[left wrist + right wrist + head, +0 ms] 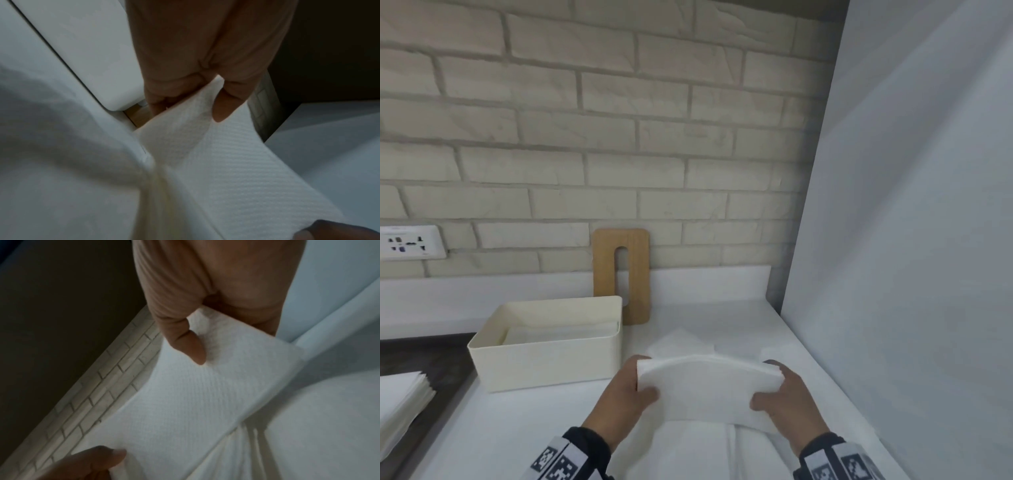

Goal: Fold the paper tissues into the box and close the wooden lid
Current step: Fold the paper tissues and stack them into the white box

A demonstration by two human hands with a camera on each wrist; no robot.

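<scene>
A folded white paper tissue is held above the white counter between both hands. My left hand pinches its left end, thumb on top. My right hand pinches the right end, thumb pressed on the textured tissue. To the left stands the cream box, open, with white tissues lying inside. The wooden lid, with an oval slot, leans upright against the brick wall behind the box. More loose tissue lies on the counter beyond my hands.
A stack of white tissues sits at the left edge on a dark surface. A wall socket is on the brick wall at left. A tall white panel closes off the right side.
</scene>
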